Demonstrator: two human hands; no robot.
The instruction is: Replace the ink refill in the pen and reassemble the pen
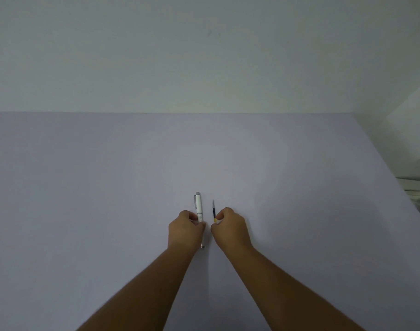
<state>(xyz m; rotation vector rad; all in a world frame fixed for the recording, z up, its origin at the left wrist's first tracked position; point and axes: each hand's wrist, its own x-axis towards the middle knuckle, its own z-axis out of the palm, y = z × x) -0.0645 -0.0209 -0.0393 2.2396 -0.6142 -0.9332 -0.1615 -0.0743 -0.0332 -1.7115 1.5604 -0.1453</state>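
A white pen point(199, 207) with a silver clip and cap end lies lengthwise on the pale lilac table point(108, 187), pointing away from me. My left hand point(185, 229) is closed around its near half, and a small metal tip point(202, 246) shows below the hand. Just to the right, a thin ink refill point(213, 210) with a dark body and a yellow band points away too. My right hand point(230, 229) pinches its near end. The two hands sit side by side, a small gap between them.
A plain white wall point(204, 56) rises behind the table's far edge. At the right edge of the view, past the table's side, there is a white ledge and some pale clutter point(419, 199).
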